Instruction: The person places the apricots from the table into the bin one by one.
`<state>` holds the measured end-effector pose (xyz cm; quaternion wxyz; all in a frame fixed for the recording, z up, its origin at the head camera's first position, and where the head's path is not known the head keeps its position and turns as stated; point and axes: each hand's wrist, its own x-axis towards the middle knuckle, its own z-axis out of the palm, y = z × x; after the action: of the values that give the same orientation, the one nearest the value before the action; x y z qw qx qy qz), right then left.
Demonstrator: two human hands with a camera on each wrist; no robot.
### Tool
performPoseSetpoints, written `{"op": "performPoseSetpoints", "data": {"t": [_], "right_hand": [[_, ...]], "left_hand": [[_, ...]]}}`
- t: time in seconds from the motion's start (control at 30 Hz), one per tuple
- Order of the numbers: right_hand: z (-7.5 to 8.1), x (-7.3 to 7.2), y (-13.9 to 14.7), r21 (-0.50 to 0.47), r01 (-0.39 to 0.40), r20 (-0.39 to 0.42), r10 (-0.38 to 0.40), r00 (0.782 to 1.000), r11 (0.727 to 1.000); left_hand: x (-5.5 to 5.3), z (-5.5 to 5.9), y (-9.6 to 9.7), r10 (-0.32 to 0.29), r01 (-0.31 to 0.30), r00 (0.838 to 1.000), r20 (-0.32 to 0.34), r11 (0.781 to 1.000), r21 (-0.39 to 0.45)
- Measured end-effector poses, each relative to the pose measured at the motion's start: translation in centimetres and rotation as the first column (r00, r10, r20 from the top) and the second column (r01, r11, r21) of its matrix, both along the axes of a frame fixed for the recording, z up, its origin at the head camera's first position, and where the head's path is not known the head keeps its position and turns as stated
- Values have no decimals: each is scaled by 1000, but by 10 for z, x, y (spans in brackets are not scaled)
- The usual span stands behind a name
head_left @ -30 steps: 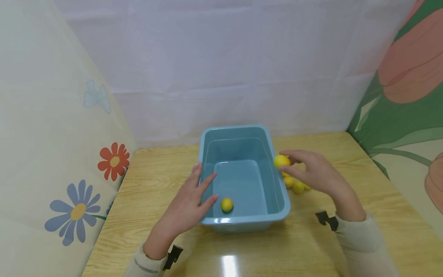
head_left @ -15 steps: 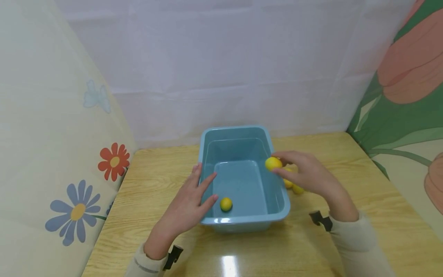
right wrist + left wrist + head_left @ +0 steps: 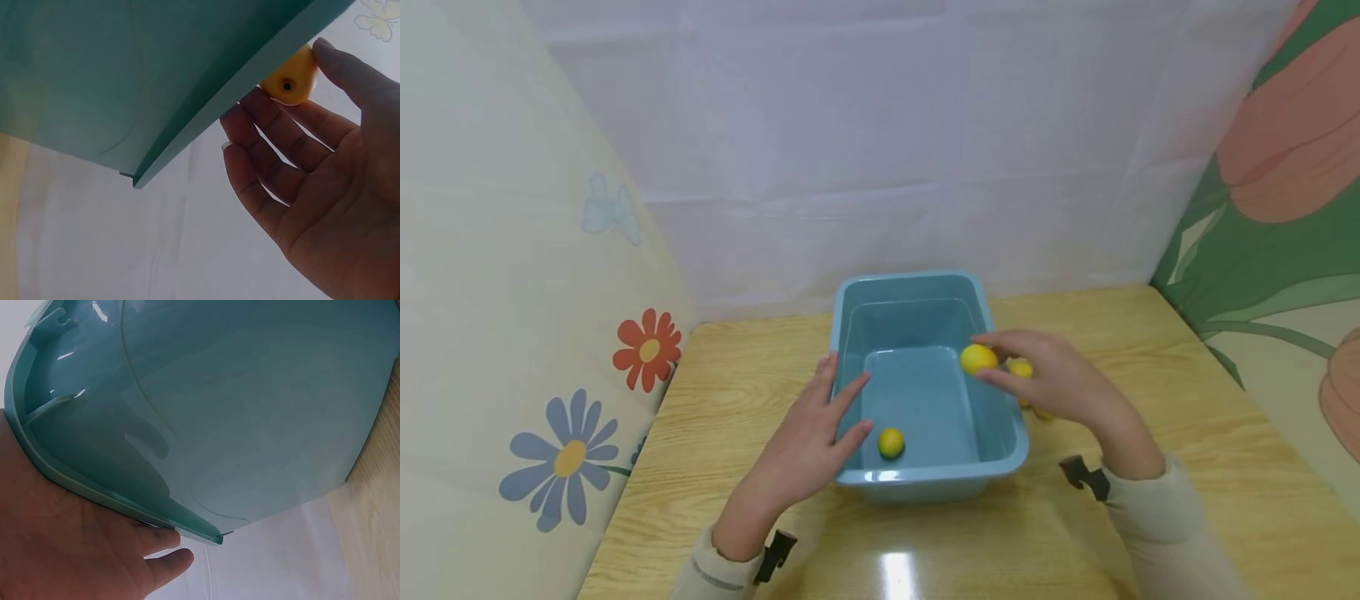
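Note:
In the head view, my right hand pinches a small yellow lemon between thumb and fingers, over the right side of a blue plastic tub. The right wrist view shows this lemon with a small dark hole in it, partly hidden by the tub's rim. My left hand rests on the tub's left rim with its fingers spread. From the left wrist, the palm lies along the outside of the rim. Inside the tub, near its front left corner, sits another lemon.
More lemons lie on the wooden table just right of the tub, partly hidden behind my right hand. A white cloth backdrop hangs behind the table. Patterned panels with flowers stand at both sides.
My right hand has moved left with the lemon, from beside the tub's right rim to over its inside. The left hand and the tub have stayed in place.

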<state>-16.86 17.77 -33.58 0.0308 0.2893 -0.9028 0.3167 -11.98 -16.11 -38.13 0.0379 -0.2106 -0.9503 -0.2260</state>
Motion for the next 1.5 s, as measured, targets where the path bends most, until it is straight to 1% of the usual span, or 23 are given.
{"op": "performPoseSetpoints", "data": {"t": [0.33, 0.7, 0.93, 1.03, 1.27, 1.5], "right_hand": [[0, -3, -3, 1, -22, -5, 22, 1000, 1000], [-3, -4, -3, 4, -32, -23, 32, 999, 999], [-3, -5, 4, 8, 2, -7, -2, 1000, 1000], [-4, -6, 11, 9, 16, -19, -16, 1000, 1000], [-10, -8, 27, 9, 61, -77, -60, 995, 998], [-17, -8, 39, 13, 99, -85, -97, 992, 995]], "left_hand": [[0, -1, -1, -4, 5, 1000, -15, 1000, 15], [0, -1, 0, -8, 8, 1000, -6, 1000, 10], [0, -1, 0, -5, 5, 1000, -2, 1000, 9], [0, 0, -1, -6, 6, 1000, -4, 1000, 12], [-2, 0, -1, 0, 1, 1000, -6, 1000, 15], [-1, -1, -1, 1, -1, 1000, 3, 1000, 15]]}}
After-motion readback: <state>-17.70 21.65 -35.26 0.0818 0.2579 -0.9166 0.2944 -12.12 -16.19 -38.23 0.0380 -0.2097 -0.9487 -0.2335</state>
